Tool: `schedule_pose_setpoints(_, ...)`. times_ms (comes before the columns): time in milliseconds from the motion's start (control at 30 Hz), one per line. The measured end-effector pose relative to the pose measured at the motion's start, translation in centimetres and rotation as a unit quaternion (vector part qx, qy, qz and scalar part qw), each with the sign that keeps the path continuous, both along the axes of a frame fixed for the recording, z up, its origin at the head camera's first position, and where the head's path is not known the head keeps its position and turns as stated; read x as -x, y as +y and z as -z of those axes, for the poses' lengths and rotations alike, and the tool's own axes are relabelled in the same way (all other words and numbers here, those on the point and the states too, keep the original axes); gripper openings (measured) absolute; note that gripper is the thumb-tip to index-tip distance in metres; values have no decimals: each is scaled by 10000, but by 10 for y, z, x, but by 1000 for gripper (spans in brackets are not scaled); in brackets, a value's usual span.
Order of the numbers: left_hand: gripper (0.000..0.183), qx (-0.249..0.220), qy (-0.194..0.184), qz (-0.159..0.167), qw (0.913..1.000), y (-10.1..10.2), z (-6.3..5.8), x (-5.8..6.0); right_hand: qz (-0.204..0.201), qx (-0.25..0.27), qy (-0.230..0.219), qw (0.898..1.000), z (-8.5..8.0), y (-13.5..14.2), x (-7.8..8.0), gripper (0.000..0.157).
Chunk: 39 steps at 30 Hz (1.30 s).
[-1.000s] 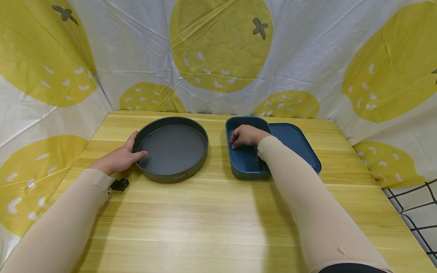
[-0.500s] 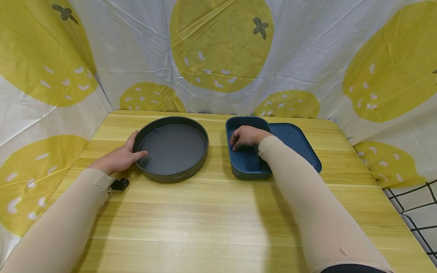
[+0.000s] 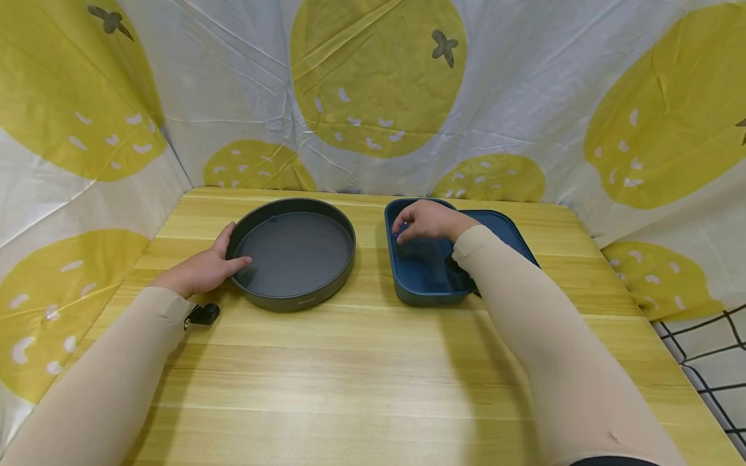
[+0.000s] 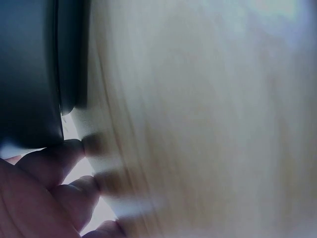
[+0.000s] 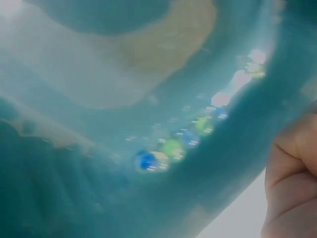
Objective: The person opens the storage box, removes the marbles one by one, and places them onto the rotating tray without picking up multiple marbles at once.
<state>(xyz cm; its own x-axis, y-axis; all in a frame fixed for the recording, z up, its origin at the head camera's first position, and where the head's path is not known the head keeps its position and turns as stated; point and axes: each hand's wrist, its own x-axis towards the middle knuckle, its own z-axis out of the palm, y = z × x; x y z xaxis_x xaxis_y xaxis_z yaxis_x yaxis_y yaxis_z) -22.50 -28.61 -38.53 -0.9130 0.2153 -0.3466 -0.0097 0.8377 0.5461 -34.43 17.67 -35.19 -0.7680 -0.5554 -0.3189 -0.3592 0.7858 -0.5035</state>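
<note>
A round dark grey cake pan (image 3: 294, 255) stands left of centre. My left hand (image 3: 204, 268) holds its left side, thumb over the rim and the other fingers outside. In the left wrist view those fingers (image 4: 74, 193) lie low beside the pan wall. Inside the pan, a small dark blue marble (image 3: 272, 219) sits near the back wall. My right hand (image 3: 428, 221) is over a deep blue rectangular container (image 3: 422, 299), pinching a small blue marble (image 3: 396, 236) at its fingertips. Several blue, green and whitish marbles (image 5: 172, 149) line the container's edge in the right wrist view.
A flat blue lid (image 3: 504, 230) lies against the container's right side, partly covered by my right forearm. The wooden table (image 3: 350, 369) ends at a lemon-print cloth (image 3: 373, 77) behind. A black wire grid (image 3: 713, 369) stands beyond the right edge.
The marble in the pan has rolled rightward and back along the wall. My right hand has risen a little from inside the container with the marble. My left hand stays put.
</note>
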Motion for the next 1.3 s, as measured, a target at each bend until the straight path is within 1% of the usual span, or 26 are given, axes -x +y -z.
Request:
schedule_pose_setpoints(100, 103, 23, -3, -12, 10000, 0, 0, 1, 17, 202, -21, 9998, -10, -6, -5, 23)
schedule_pose_setpoints(233, 103, 16, -13, -12, 10000, -1, 1, 2, -115, 518, -77, 9986, -23, -21, -13, 24)
schedule_pose_setpoints(333, 104, 10, -14, -12, 10000, -1, 1, 2, -270, 602, -11, 9978, -30, -35, -19, 21)
schedule_pose_setpoints(433, 104, 31, -14, -4, 10000, -2, 1, 2, -409, 572, 74, 9975, -34, -50, -24, 19)
schedule_pose_setpoints(633, 104, 25, -29, 10, 10000, -1, 0, 3, -758, 615, 109, 9952, -35, -78, -30, 24)
schedule_pose_setpoints(733, 104, -9, -46, 4, 10000, 0, 0, 3, -903, 645, 117, 9938, -34, -90, -31, 22)
schedule_pose_setpoints(867, 104, -4, -45, 13, 10000, -1, -1, 3, -1032, 634, 134, 9925, -33, -104, -35, 20)
schedule_pose_setpoints(1000, 103, -16, -34, 16, 10000, -1, -1, 2, -1210, 568, 222, 9908, -31, -114, -37, 22)
schedule_pose_setpoints(1067, 103, -32, -30, 23, 10000, -1, -1, 2, -1267, 524, 254, 9902, -31, -116, -37, 25)
schedule_pose_setpoints(1167, 103, -79, -40, 31, 10000, 0, -1, 2, -1233, 474, 240, 9909, -32, -115, -37, 30)
schedule_pose_setpoints(1300, 103, -97, -59, 22, 9999, 0, 0, 1, -980, 412, 274, 9940, -34, -100, -33, 32)
